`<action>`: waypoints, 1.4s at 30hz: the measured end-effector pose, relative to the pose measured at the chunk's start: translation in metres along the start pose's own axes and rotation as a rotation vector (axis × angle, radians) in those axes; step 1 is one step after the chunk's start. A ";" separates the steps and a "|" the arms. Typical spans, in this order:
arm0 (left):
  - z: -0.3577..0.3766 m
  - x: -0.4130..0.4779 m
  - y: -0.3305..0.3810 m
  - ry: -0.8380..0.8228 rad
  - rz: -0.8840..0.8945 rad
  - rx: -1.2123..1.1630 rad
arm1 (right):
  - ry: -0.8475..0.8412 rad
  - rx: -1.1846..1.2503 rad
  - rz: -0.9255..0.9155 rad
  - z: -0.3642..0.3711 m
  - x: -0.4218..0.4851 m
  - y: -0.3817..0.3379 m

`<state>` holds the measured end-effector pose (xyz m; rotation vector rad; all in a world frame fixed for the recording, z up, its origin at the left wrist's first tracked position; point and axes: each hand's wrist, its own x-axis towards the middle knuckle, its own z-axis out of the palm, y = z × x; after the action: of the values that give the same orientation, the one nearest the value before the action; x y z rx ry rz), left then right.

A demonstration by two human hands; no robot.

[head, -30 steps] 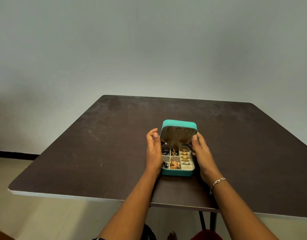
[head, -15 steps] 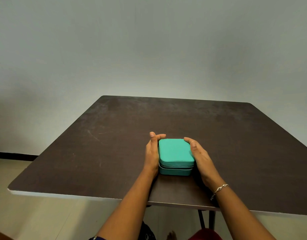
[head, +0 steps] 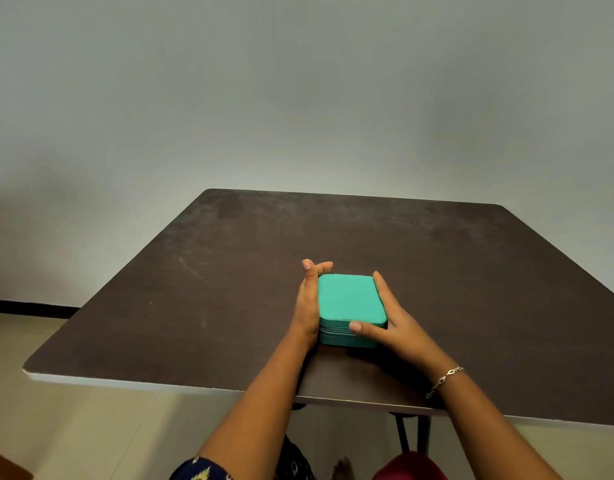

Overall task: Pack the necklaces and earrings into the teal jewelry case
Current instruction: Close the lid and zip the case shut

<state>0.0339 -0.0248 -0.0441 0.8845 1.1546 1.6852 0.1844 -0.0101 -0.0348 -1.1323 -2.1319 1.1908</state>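
The teal jewelry case (head: 349, 297) is now seen closed. A second ago its lid was raised and the compartments, filled with jewelry, were exposed; half a second ago the lid was already lowered. Since then only the right hand (head: 399, 323) has been shifted, so that its thumb (head: 359, 327) is laid across the case's front face, at the pale zip line (head: 333, 331).

No loose necklace or earring is seen anywhere around the case, so the packing is judged complete and only the fastening is judged to remain. Whether the zip is already drawn cannot be told.

The case is set flat on the dark table (head: 229, 289), lid uppermost. The table's near edge lies near the case's front, and the far edge lies well behind the case's back.

The case's long axis is directed away from the person, with only a slight turn. The opening side is faced towards the person, and the hinge end is pointed at the far edge.

The left hand (head: 307, 306) is pressed flat against the case's left side, its fingers nearly straight and reaching just past the case's far left corner. The right hand's fingers are laid straight along the case's right side. Nothing is clenched or pinched by either hand. A bracelet (head: 445, 377) is worn on the right wrist.
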 end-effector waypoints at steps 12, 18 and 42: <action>-0.011 0.006 0.008 0.032 0.003 0.125 | -0.008 -0.122 -0.074 -0.008 -0.001 0.012; -0.038 0.028 0.007 -0.188 0.058 0.510 | 0.013 -0.107 -0.087 -0.007 -0.002 0.013; -0.047 0.063 0.006 -0.485 0.040 1.048 | 0.023 -0.089 -0.095 -0.007 -0.001 0.013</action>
<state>-0.0319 0.0183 -0.0487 1.8214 1.6515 0.7080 0.1955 -0.0038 -0.0419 -1.0641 -2.2140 1.0452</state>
